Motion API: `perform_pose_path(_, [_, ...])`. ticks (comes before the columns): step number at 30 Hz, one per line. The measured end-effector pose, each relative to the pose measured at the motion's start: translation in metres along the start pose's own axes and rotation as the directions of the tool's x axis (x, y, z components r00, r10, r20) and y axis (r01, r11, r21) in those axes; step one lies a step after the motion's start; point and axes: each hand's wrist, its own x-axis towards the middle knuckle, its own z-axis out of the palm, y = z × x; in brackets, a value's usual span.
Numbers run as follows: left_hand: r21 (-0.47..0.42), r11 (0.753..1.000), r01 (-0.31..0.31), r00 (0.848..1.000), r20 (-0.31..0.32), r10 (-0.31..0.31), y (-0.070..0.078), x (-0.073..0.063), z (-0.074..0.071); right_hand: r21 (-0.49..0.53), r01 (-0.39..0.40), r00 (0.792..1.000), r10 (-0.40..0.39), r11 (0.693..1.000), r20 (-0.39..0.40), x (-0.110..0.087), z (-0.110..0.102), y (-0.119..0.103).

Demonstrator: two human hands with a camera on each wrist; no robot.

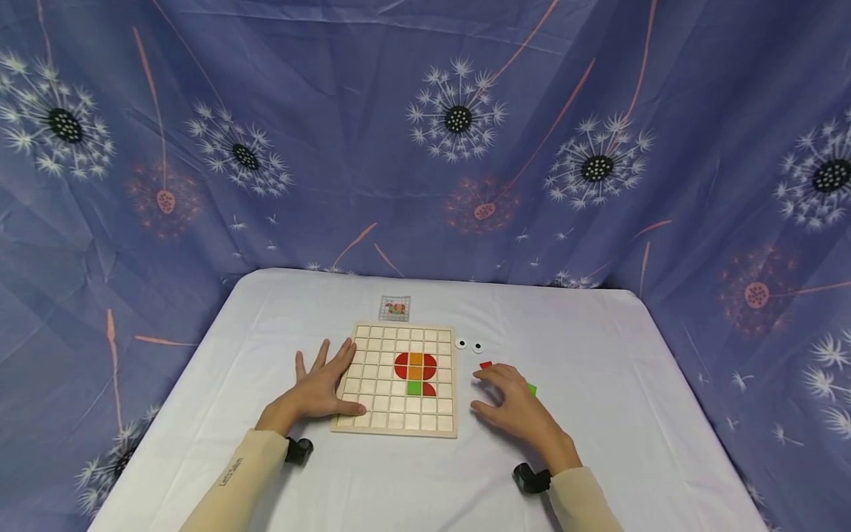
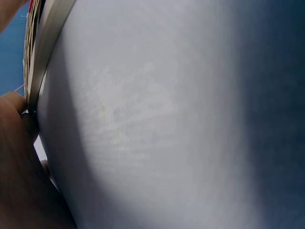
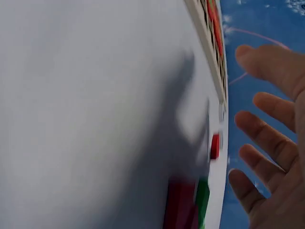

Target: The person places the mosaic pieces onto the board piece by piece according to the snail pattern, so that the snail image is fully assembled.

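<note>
While the left hand lies with fingers spread at the left side of the wooden grid board, the right hand is over the table near the board's right edge, its fingers bent and its thumb apart from them. Seen from the head, the left index fingertip and thumb touch the board, the thumb by the near-left corner. Right of the board's middle, red rounded pieces flank two orange squares; directly below sit a green square and a red quarter-round. A small card lies between the board and the table's far edge. Two eye pieces lie beside the board's far-right corner; close to the right hand are a red block and a partly covered green block.

From the left wrist, blurred white tabletop fills most of the view, with the board's rim at upper left; how the fingers lie cannot be told here.

From the right wrist, the fingers are spread. A dark red block lies close beside the green block.
</note>
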Motion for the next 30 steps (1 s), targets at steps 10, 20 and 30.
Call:
perform_pose_path(10, [0.002,1.0,-0.007,1.0,0.001,0.007,0.001,0.002,-0.001,-0.049,-0.077,0.997,0.078,0.996,0.004,-0.02,-0.034,0.037])
perform_pose_path(20, [0.002,1.0,-0.001,1.0,0.008,0.0,0.001,0.002,-0.002,-0.087,-0.086,0.991,0.076,0.993,-0.112,-0.034,-0.043,0.071])
perform_pose_path(30, [-0.003,1.0,-0.001,1.0,0.002,0.001,0.0,0.001,-0.001,-0.057,-0.151,0.984,0.144,0.987,-0.101,-0.036,-0.043,0.083])
